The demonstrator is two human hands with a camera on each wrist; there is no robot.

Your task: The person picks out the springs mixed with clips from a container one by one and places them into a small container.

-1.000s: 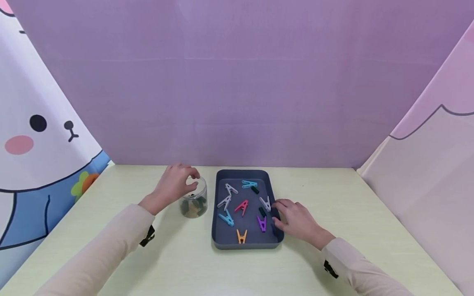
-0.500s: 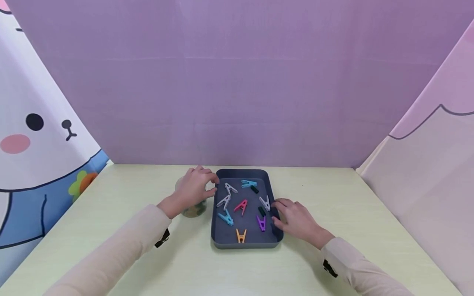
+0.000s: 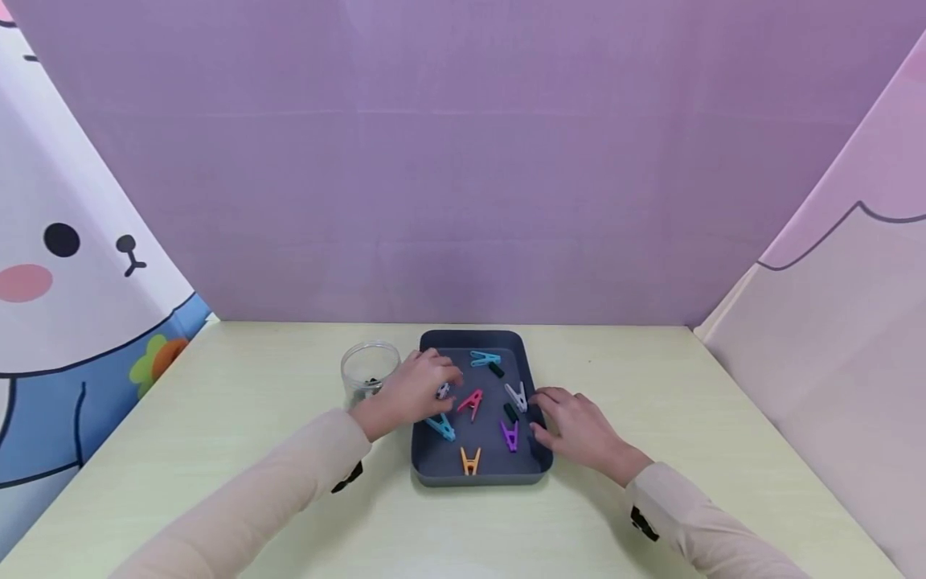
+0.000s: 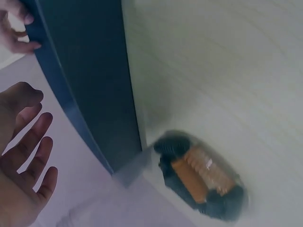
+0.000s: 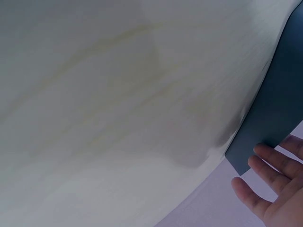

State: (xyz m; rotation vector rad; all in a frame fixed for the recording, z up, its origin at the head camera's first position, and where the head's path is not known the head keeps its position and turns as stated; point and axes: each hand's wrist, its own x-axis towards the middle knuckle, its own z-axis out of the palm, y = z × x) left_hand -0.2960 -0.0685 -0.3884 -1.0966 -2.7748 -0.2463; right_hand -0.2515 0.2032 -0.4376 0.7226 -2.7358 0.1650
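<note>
My left hand (image 3: pixel 412 390) hovers over the left side of the dark grey tray (image 3: pixel 482 482), thumb and fingers apart around a white clothespin (image 3: pixel 443 391) that it partly hides. In the left wrist view that hand's fingers (image 4: pixel 35 137) are loosely spread and hold nothing. Just right of them lies a red clothespin (image 3: pixel 472 400); below is a light blue one. With relaxed fingers, my right hand (image 3: pixel 582 426) rests at the tray's right rim, next to another white clothespin (image 3: pixel 518 398). The right wrist view shows its fingertips against the tray's outer wall (image 5: pixel 265 113).
A clear jar (image 3: pixel 354 374) stands left of the tray, with dark green and orange-brown ridged pieces (image 4: pixel 191 179) inside. Purple (image 3: pixel 510 437), orange (image 3: pixel 470 464) and light blue (image 3: pixel 485 359) clothespins lie in the tray beside two dark green pieces (image 3: pixel 510 412). A purple backdrop (image 3: pixel 463 201) closes off the table's far side.
My left hand has moved right, from above the jar across the tray's left rim to the white clothespins, uncovering the jar. The right hand has stayed at the right rim.
</note>
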